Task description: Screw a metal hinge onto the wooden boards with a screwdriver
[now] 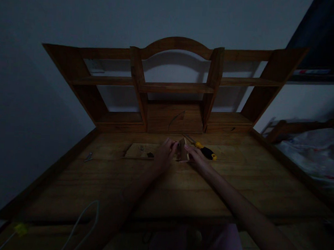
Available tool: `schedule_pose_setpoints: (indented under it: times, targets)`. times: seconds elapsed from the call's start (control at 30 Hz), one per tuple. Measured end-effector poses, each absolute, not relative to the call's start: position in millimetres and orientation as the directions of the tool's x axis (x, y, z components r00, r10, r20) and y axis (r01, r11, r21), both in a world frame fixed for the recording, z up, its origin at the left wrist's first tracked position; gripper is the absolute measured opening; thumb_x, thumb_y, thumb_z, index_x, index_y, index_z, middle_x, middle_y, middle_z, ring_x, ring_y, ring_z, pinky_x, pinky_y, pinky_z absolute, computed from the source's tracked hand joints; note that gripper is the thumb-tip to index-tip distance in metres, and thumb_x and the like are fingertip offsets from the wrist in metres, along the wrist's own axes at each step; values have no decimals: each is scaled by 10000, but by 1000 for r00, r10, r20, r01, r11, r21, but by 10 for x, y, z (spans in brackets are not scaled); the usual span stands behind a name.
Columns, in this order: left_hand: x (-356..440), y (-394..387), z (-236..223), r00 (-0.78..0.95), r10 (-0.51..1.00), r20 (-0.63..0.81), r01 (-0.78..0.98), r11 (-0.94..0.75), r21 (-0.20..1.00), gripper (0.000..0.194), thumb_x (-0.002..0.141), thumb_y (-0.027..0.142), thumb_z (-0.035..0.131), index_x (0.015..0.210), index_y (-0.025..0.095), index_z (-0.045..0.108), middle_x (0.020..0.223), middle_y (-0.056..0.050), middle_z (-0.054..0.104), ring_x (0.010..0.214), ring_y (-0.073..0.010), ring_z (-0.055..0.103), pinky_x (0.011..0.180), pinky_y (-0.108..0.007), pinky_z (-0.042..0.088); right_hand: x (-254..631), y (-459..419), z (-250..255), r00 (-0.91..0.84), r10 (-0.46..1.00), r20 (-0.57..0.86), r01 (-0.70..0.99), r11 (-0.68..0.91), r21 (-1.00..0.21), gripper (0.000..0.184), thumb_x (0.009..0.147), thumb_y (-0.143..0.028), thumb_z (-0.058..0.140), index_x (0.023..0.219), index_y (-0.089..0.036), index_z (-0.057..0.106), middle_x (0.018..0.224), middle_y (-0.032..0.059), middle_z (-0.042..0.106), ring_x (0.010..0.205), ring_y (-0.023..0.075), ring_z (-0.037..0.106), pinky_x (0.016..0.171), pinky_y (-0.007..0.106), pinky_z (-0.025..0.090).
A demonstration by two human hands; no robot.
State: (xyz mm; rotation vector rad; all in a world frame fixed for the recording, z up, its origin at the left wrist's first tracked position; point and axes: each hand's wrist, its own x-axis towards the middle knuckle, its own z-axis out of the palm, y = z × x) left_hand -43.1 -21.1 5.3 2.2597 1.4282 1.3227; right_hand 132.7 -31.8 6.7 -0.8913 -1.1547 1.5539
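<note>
A small upright piece of wood (183, 150) stands between my hands on the desk. My right hand (195, 153) grips it from the right, fingers at its top edge. On its left side my left hand (165, 154) is closed, fingertips pinched close to the wood; what they hold is too dark and small to make out. A flat wooden board (134, 150) lies under and left of my left hand, with a small dark piece (150, 154) on it. Just beyond my right hand rests a screwdriver (207, 152) with a yellow and black handle, its shaft pointing up-left.
Small metal parts (88, 157) lie on the desk (102, 188) at the left. A wooden shelf unit (176, 87) rises along the back. A pale cord (79, 217) loops at the lower left, near a yellow object (20, 229). Plastic-like covering (313, 151) is at the right.
</note>
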Motion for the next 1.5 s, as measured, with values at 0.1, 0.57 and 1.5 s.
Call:
schedule_pose_setpoints:
  times: [0.1,0.57,1.5]
  targets:
    - [-421,-220,60,170,794,583,643,-538,545,239,1042,340,389,929,205,549,929,-32,595,865,-160,590,781,-299,453,1332,-303,74,-231,973,6,-363,-81,-928,381,823,-517,720,1086,-240,727,1153,61,722,1013,236,699,720,327,632]
    - [-397,-273,78,141,871,471,544,-466,698,233,1035,391,398,1023,232,569,1015,-42,722,845,-178,704,750,-302,498,1351,-333,155,-383,923,33,-508,-181,-842,418,898,-543,596,1207,-263,623,1086,50,735,976,234,726,787,409,626]
    - [-459,-29,-70,190,971,145,-128,-122,984,374,861,562,602,872,190,559,894,-37,658,805,-161,646,742,-282,513,1432,-323,212,-379,924,55,-568,-185,-802,354,944,-502,550,1175,-251,643,1060,49,751,966,219,723,755,345,624]
